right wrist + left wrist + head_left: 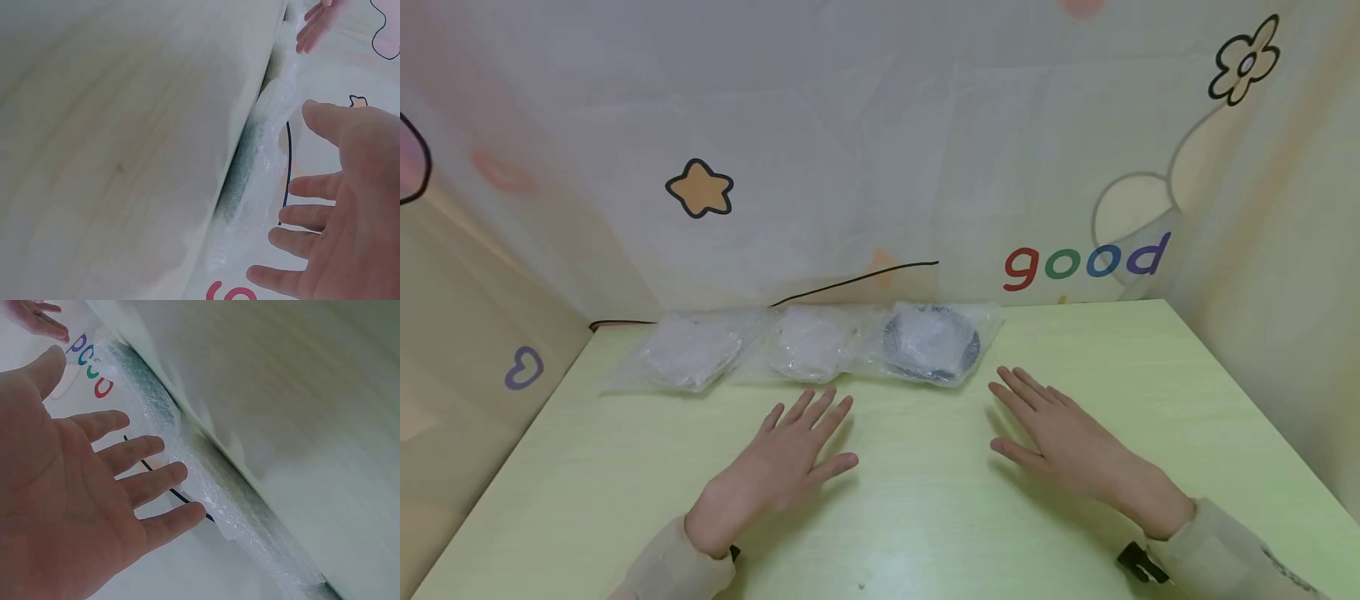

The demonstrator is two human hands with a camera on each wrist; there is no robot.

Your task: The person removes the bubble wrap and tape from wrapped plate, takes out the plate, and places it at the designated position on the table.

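Three clear plastic packages lie in a row along the back of the table. The left package point(692, 354) and the middle package point(810, 342) hold something whitish; the right package point(931, 342) shows a dark round rim inside. My left hand point(782, 462) hovers palm down in front of the middle package, fingers spread and holding nothing. To the right, my right hand point(1067, 442) is likewise spread above the table, its fingertips near the right package but apart from it. What exactly the wrapping contains is hard to make out.
The pale green table point(910, 500) meets a printed curtain point(865, 167) at the back, with more curtain on both sides. A tiny dark speck point(861, 586) lies near the front edge. Dark clips hang at both sleeves.
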